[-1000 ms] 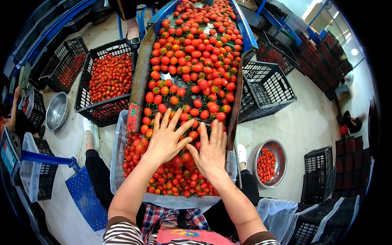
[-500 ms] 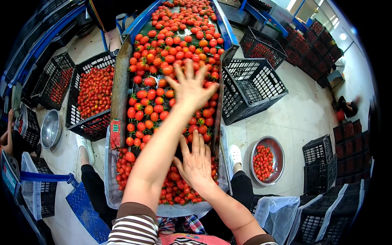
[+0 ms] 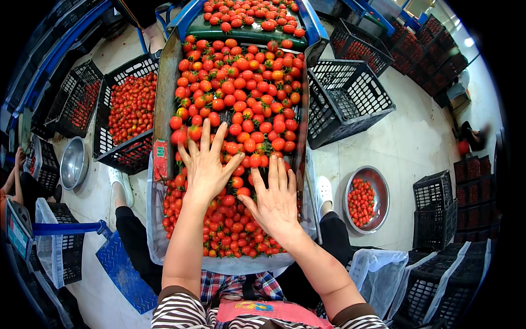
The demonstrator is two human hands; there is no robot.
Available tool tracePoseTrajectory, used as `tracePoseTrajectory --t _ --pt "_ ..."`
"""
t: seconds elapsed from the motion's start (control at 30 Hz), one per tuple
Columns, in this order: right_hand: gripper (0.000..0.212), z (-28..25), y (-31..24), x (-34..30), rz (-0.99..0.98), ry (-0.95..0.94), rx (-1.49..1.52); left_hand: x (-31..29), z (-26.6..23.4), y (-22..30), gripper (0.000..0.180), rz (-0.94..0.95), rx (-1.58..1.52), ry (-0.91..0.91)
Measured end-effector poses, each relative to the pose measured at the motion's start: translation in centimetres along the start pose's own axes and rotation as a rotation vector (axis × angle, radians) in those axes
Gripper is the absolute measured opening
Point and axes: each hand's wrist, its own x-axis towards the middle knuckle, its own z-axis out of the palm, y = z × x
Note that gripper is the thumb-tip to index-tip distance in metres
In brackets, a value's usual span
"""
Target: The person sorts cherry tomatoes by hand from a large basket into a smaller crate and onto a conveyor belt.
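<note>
Red cherry tomatoes (image 3: pixel 239 94), several with green stalks, cover a sloping metal chute (image 3: pixel 166 82). At its left side, my left hand (image 3: pixel 204 164) is open over the tomatoes, fingers spread and pointing up the slope. My right hand (image 3: pixel 275 202) lies open and palm down at the lower right of the chute, touching tomatoes. Below both hands, more tomatoes (image 3: pixel 241 233) fill a container edged with a pale plastic liner (image 3: pixel 155 230). Beyond the chute's upper end, a green conveyor belt (image 3: pixel 208 32) carries further tomatoes. My palms hide whatever lies directly under them.
A black crate of tomatoes (image 3: pixel 131 107) stands left of the chute, a black slotted crate (image 3: pixel 350 118) right. Steel bowls flank me: one on the left (image 3: pixel 74 163), one with tomatoes on the right (image 3: pixel 386 192). A blue-platform scale (image 3: pixel 127 274) is at lower left.
My left hand has come back down the chute toward me and to the left, with tomatoes shifting downward. More of the belt's end shows. My right hand remains low on the chute.
</note>
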Motion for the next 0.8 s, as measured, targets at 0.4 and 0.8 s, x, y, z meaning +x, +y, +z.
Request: tracePoseTrajectory --t 0.4,0.8 --pt "0.039 -1.0 -0.3 0.7 -0.084 0.217 0.071 7.1 -4.4 -0.2 0.027 0.189 -0.186 0.298" --pt "0.036 -0.8 -0.2 0.2 -0.009 0.076 0.144 13.7 -3.2 7.0 0.038 0.081 0.254 -0.202"
